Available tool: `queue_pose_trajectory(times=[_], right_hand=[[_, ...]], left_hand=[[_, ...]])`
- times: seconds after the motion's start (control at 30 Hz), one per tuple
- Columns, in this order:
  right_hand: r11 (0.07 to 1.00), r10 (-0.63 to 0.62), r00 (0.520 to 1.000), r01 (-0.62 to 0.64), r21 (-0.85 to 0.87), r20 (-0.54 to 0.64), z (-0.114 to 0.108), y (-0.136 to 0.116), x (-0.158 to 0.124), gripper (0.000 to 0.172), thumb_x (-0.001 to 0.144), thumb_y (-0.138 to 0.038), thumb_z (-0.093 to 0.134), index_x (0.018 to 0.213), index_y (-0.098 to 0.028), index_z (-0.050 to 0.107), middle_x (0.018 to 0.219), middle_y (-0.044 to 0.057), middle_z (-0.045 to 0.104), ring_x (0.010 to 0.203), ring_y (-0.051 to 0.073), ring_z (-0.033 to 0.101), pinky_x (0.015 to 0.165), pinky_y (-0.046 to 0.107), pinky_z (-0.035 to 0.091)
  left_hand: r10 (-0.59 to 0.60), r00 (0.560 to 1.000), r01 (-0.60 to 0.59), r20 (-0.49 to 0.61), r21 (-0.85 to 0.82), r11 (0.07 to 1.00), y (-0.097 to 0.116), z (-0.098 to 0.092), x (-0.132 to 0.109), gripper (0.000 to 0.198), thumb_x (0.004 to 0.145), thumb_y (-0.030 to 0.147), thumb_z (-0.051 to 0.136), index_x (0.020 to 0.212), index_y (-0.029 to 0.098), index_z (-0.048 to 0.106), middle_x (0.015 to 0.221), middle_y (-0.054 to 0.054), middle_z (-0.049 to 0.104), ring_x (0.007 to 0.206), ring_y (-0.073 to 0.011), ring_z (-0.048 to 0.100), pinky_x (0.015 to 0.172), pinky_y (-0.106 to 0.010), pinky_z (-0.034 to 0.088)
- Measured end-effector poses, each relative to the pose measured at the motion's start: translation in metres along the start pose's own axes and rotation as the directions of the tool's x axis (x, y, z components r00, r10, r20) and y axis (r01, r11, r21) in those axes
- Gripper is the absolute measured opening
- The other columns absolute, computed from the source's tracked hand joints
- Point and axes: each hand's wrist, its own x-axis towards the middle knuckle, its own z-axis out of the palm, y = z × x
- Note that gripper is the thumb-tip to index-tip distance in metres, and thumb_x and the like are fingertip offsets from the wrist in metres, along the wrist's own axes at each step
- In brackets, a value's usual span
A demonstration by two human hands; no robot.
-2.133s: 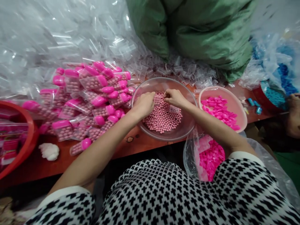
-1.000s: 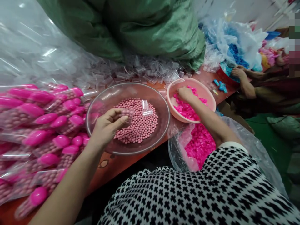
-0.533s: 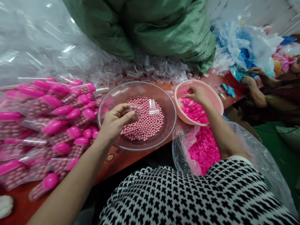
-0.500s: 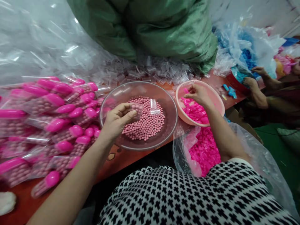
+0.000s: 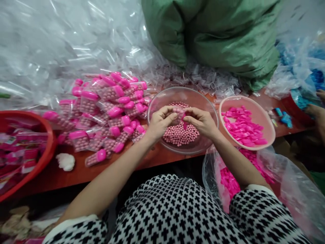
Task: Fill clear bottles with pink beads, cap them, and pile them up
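Above a clear bowl (image 5: 156,140), my left hand (image 5: 160,122) pinches a small transparent container (image 5: 178,110) with pink beads inside. A bright pink plastic cap (image 5: 185,124) is between the fingers of my right hand (image 5: 202,122), right at the container's end. Whether the cap is seated on it, I cannot tell. Round pink beads (image 5: 180,137) cover the bottom of the bowl. To its right stands a light pink basin (image 5: 269,130) holding many loose pink caps (image 5: 243,127).
Filled, capped containers (image 5: 114,112) are heaped to the left, near a red basin (image 5: 52,142) and a white lump (image 5: 65,161). Empty clear containers (image 5: 210,79) lie behind, under a green sack (image 5: 215,37). A plastic bag (image 5: 286,176) hangs front right. Another person's hand (image 5: 315,110) is at far right.
My right hand has come left out of the pink basin with a pink cap and met the container in my left hand over the bowl. The view has turned left, bringing in the red basin.
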Motion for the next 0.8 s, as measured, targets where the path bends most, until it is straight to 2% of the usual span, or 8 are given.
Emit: queue_pose_trajectory(times=[0.1, 0.17, 0.23, 0.33, 0.43, 0.6, 0.7, 0.8], right_hand=[[0.999, 0.026, 0.997, -0.024, 0.033, -0.072, -0.002, 0.003, 0.003, 0.033, 0.083, -0.049, 0.074, 0.102, -0.022, 0.07, 0.09, 0.002, 0.073, 0.078, 0.016, 0.067, 0.073, 0.03, 0.057], [1.0, 0.0, 0.986, -0.004, -0.023, -0.167, -0.006, -0.003, 0.004, 0.034, 0.084, -0.05, 0.073, 0.103, -0.022, 0.07, 0.091, 0.002, 0.072, 0.079, 0.016, 0.067, 0.074, 0.031, 0.057], [0.995, -0.067, 0.975, 0.049, -0.091, -0.21, -0.01, -0.014, 0.004, 0.033, 0.087, -0.048, 0.07, 0.11, -0.024, 0.069, 0.097, 0.003, 0.072, 0.085, 0.018, 0.068, 0.079, 0.033, 0.057], [0.951, -0.207, 0.973, 0.177, -0.254, -0.096, -0.014, -0.028, 0.004, 0.029, 0.091, -0.041, 0.067, 0.116, -0.026, 0.07, 0.105, 0.005, 0.073, 0.093, 0.02, 0.069, 0.086, 0.035, 0.056], [0.857, -0.316, 0.948, 0.303, -0.416, 0.039, -0.013, -0.033, 0.006, 0.022, 0.094, -0.033, 0.062, 0.111, -0.024, 0.072, 0.097, 0.005, 0.073, 0.088, 0.019, 0.068, 0.083, 0.033, 0.054], [0.682, -0.533, 0.834, 0.523, -0.511, 0.142, -0.01, -0.025, 0.007, 0.016, 0.094, -0.021, 0.061, 0.107, -0.02, 0.069, 0.088, 0.005, 0.07, 0.078, 0.016, 0.065, 0.071, 0.028, 0.053], [0.617, -0.603, 0.778, 0.596, -0.514, 0.177, -0.008, -0.019, 0.006, 0.016, 0.094, -0.017, 0.06, 0.108, -0.02, 0.067, 0.086, 0.005, 0.069, 0.076, 0.015, 0.065, 0.067, 0.027, 0.054], [0.58, -0.634, 0.745, 0.635, -0.51, 0.207, -0.006, -0.012, 0.005, 0.02, 0.095, -0.016, 0.058, 0.113, -0.02, 0.065, 0.091, 0.006, 0.07, 0.079, 0.016, 0.067, 0.069, 0.028, 0.055]], left_hand=[[0.019, 1.0, -0.02, 0.012, 0.025, 1.0, 0.0, -0.004, -0.002, 0.043, 0.072, 0.046, 0.086, 0.1, 0.018, 0.069, 0.101, -0.008, 0.077, 0.088, -0.0206, 0.073, 0.08, -0.033, 0.063], [0.05, 0.999, -0.051, 0.005, 0.083, 0.995, 0.0, -0.005, -0.004, 0.038, 0.075, 0.044, 0.082, 0.101, 0.018, 0.071, 0.104, -0.008, 0.077, 0.091, -0.0207, 0.072, 0.082, -0.033, 0.062], [0.092, 0.996, -0.093, 0.014, 0.189, 0.978, 0.001, -0.006, -0.006, 0.033, 0.079, 0.041, 0.078, 0.103, 0.018, 0.074, 0.107, -0.008, 0.077, 0.097, -0.0223, 0.072, 0.085, -0.033, 0.061], [0.155, 0.987, -0.159, 0.039, 0.322, 0.933, 0.001, -0.007, -0.008, 0.033, 0.084, 0.037, 0.072, 0.111, 0.018, 0.077, 0.112, -0.008, 0.078, 0.104, -0.0248, 0.072, 0.09, -0.035, 0.059], [0.205, 0.978, -0.201, 0.029, 0.372, 0.906, -0.001, -0.007, -0.011, 0.036, 0.086, 0.038, 0.069, 0.115, 0.018, 0.078, 0.116, -0.007, 0.078, 0.107, -0.0257, 0.073, 0.095, -0.036, 0.058], [0.306, 0.951, -0.293, 0.044, 0.443, 0.848, 0.0, -0.005, -0.015, 0.03, 0.088, 0.037, 0.069, 0.111, 0.02, 0.08, 0.116, -0.006, 0.078, 0.107, -0.0246, 0.074, 0.099, -0.035, 0.057], [0.351, 0.935, -0.339, 0.058, 0.448, 0.828, 0.0, -0.004, -0.018, 0.024, 0.09, 0.032, 0.069, 0.108, 0.021, 0.081, 0.113, -0.005, 0.079, 0.104, -0.0228, 0.075, 0.097, -0.032, 0.058], [0.365, 0.929, -0.351, 0.058, 0.443, 0.825, -0.003, -0.004, -0.019, 0.023, 0.089, 0.031, 0.069, 0.105, 0.021, 0.082, 0.11, -0.005, 0.08, 0.101, -0.0219, 0.076, 0.094, -0.031, 0.059]])
